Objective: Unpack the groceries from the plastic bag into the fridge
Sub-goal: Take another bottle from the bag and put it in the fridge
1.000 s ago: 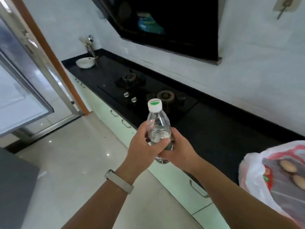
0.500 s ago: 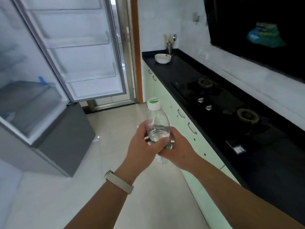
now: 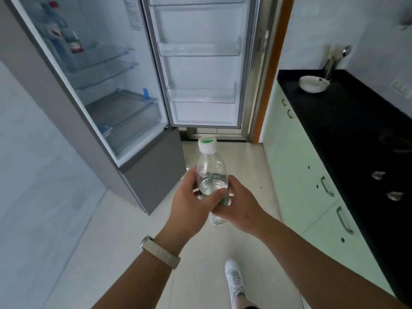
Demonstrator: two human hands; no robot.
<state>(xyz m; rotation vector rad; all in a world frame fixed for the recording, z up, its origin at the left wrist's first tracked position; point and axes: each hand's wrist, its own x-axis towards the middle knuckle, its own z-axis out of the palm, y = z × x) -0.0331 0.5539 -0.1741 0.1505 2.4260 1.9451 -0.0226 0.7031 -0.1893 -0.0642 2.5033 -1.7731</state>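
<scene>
Holding the bottle [image 3: 211, 172] upright in both hands probably makes it steady for the walk to the fridge [image 3: 153, 172]. The left hand [image 3: 191, 204] curls its fingers around the middle part. The right hand [image 3: 239, 205] grips the lower part from the other side, its fingers mostly hidden behind. The bottle is in the air above the floor, in front of the open fridge, not yet inside. The door shelf [image 3: 201, 95] holds nothing and seems a suitable place. The bag is not in view.
</scene>
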